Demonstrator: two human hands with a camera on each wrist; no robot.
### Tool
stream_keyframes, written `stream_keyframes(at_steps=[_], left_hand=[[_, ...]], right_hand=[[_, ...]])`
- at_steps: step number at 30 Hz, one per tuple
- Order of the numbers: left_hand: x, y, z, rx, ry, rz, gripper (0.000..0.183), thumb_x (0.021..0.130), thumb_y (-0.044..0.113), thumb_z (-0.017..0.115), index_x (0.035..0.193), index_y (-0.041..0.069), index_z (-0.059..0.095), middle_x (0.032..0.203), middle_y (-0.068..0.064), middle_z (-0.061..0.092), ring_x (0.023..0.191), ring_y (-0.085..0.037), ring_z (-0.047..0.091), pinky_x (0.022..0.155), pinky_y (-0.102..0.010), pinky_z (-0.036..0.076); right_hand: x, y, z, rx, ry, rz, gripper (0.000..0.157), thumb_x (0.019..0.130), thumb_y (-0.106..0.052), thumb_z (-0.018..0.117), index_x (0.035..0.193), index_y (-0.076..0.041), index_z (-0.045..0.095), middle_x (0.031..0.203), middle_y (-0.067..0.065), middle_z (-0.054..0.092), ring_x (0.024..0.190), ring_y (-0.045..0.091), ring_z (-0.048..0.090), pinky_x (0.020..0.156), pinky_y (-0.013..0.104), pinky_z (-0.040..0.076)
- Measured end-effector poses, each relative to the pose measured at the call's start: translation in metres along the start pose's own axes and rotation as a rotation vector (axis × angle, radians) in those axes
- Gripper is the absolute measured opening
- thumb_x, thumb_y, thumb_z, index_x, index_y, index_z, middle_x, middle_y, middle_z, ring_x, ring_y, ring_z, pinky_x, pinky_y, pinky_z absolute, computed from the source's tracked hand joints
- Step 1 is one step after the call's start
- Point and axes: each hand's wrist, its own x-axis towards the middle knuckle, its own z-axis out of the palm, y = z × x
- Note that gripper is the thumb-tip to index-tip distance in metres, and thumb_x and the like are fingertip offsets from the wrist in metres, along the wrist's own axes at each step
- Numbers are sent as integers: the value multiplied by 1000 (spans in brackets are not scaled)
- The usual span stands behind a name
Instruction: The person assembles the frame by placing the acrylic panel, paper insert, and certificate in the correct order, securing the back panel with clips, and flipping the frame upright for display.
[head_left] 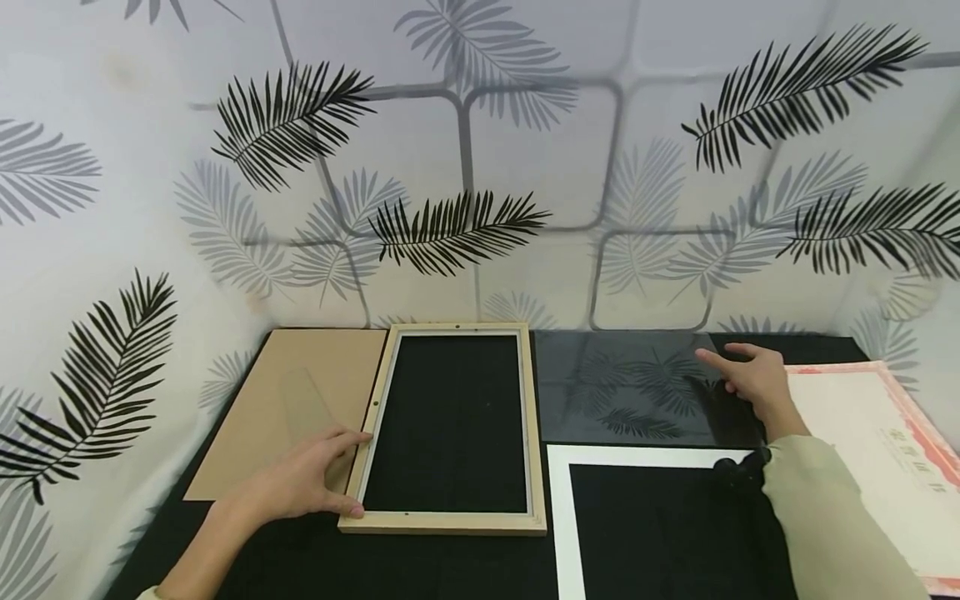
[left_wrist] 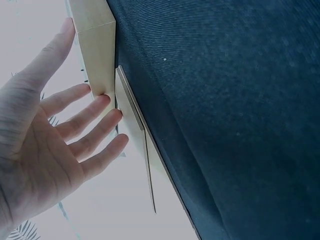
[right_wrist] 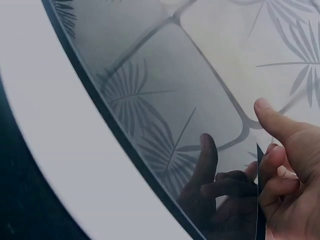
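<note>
A light wooden picture frame [head_left: 450, 522] lies on the black cloth, the cloth showing through its opening. My left hand [head_left: 300, 479] rests at its left side near the lower corner; in the left wrist view the thumb touches the frame's corner [left_wrist: 97, 50] and the fingers [left_wrist: 82, 117] are spread, fairly straight. Right of the frame lies a clear, reflective sheet [head_left: 622, 392]. My right hand [head_left: 757, 379] is at that sheet's right edge. In the right wrist view its thumb [right_wrist: 272, 117] is raised over the surface and its fingers are bent by the edge; a pinch does not show.
A brown backing board [head_left: 322, 358] with a flap-like piece on it lies left of the frame. In front of the sheet is a white mat border [head_left: 645, 456]. A red-edged paper [head_left: 847, 417] lies at the right. Leaf-patterned fabric [head_left: 420, 150] hangs behind.
</note>
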Motion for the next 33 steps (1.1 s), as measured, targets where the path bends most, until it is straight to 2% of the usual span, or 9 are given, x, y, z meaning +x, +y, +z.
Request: stream_keyframes(at_steps=[8, 12, 15, 17, 21, 24, 28, 31, 33], left_hand=[[2, 0, 0, -7, -2, 5, 92, 75, 46, 89, 144, -2, 51, 135, -16, 53, 122, -39, 53, 98, -58, 44], [2, 1, 0, 1, -5, -3, 93, 75, 48, 89, 143, -2, 51, 134, -15, 54, 121, -38, 53, 98, -57, 44], [1, 2, 0, 2, -8, -13, 93, 74, 50, 89, 144, -1, 51, 133, -13, 54, 120, -37, 54, 97, -57, 45], [1, 2, 0, -2, -10, -19, 94, 74, 50, 89, 144, 0, 51, 133, -12, 54, 120, -36, 53, 97, -57, 45], [1, 2, 0, 0, -15, -17, 94, 75, 50, 88, 145, 1, 51, 134, -12, 53, 121, -36, 53, 98, -57, 45], [1, 2, 1, -1, -15, -21, 94, 74, 50, 88, 145, 1, 51, 134, -13, 53, 121, -36, 53, 98, -57, 44], [1, 2, 1, -4, -9, -31, 94, 74, 49, 89, 145, 1, 51, 135, -13, 53, 122, -37, 53, 98, -57, 44], [1, 1, 1, -4, -4, -29, 93, 73, 48, 90, 144, 1, 51, 136, -15, 52, 123, -38, 52, 98, -57, 44], [1, 0, 1, -7, -4, -27, 93, 73, 46, 90, 144, 0, 51, 136, -16, 52, 123, -38, 52, 98, -57, 44]], right_hand=[[1, -6, 0, -113, 23, -35, 92, 85, -48, 80, 145, 12, 45, 57, 3, 59, 51, 15, 54, 48, 33, 41], [1, -9, 3, -207, 39, -39, 89, 86, -45, 81, 143, 14, 46, 57, 3, 60, 54, 16, 58, 71, 46, 51], [0, -12, 4, -249, 46, -27, 88, 86, -42, 82, 142, 14, 45, 61, 5, 62, 59, 20, 62, 85, 57, 48], [0, -14, 5, -278, 48, -23, 86, 86, -41, 83, 141, 14, 46, 65, 9, 65, 64, 26, 65, 87, 59, 47], [1, -15, 7, -308, 47, -6, 84, 85, -36, 84, 140, 15, 47, 81, 21, 70, 80, 38, 68, 88, 59, 48], [0, -15, 8, -316, 47, 5, 83, 85, -34, 84, 140, 15, 46, 101, 31, 68, 96, 46, 64, 92, 61, 45], [-1, -16, 9, -302, 41, 22, 83, 86, -32, 83, 143, 14, 44, 135, 39, 49, 121, 54, 49, 101, 62, 39], [-1, -17, 10, -283, 34, 33, 83, 86, -31, 83, 145, 13, 43, 146, 41, 35, 129, 57, 39, 103, 63, 36], [0, -17, 10, -279, 33, 36, 83, 86, -31, 83, 145, 12, 44, 147, 41, 33, 130, 57, 38, 104, 64, 35]])
